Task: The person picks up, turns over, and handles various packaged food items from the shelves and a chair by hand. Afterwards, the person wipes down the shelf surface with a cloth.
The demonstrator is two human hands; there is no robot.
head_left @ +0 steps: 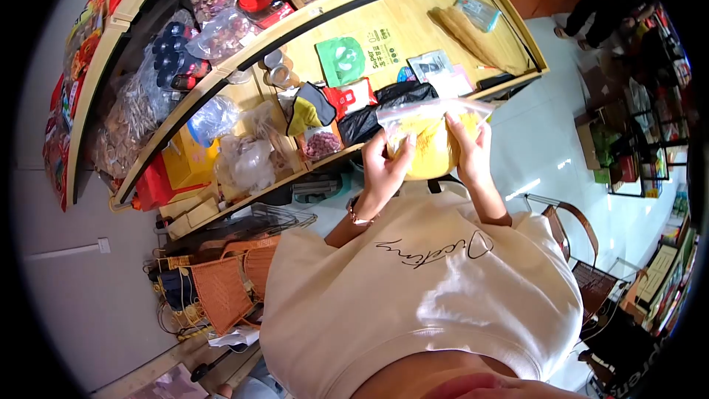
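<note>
A clear zip bag (430,155) full of a yellow, fine-looking filling is held up in front of my chest, its zip strip along the top. My left hand (387,170) grips the bag's left side, thumb on the front. On the right side my right hand (473,154) holds it, with the thumb near the top. The fingers behind the bag are hidden. Just beyond it on the counter lie a black plastic bag (360,124) and a red-and-white packet (350,97).
The wooden counter (310,44) carries a green packet (341,60), jars (278,70) and a long tan bundle (473,38). Bagged goods fill shelves at left. Woven chairs (220,292) stand at lower left, a brown chair (591,281) at right. Another person (605,0) is at upper right.
</note>
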